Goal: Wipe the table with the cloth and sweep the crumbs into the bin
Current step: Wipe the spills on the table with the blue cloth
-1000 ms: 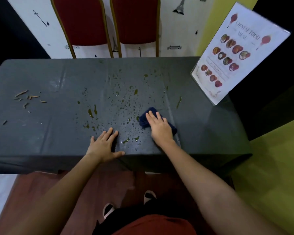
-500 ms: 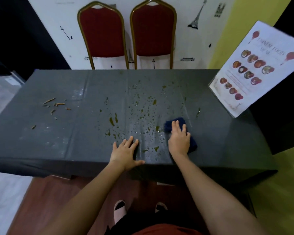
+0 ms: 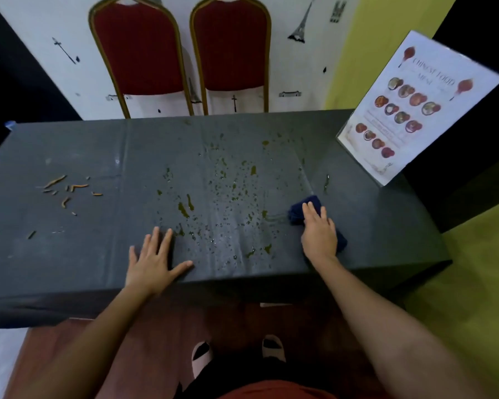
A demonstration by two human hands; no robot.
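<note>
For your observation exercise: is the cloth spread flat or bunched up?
Bunched up. The dark blue cloth sits as a thick wad under the right hand, with only small lumps showing past the fingers.

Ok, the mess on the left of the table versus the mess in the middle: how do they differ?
The crumbs are dry orange-brown sticks, few and loosely scattered; the spill is wet greenish blots and many fine droplets. The crumbs lie away from both hands; the spill sits between the left hand and the cloth under the right hand. Both rest on the dark table.
</note>
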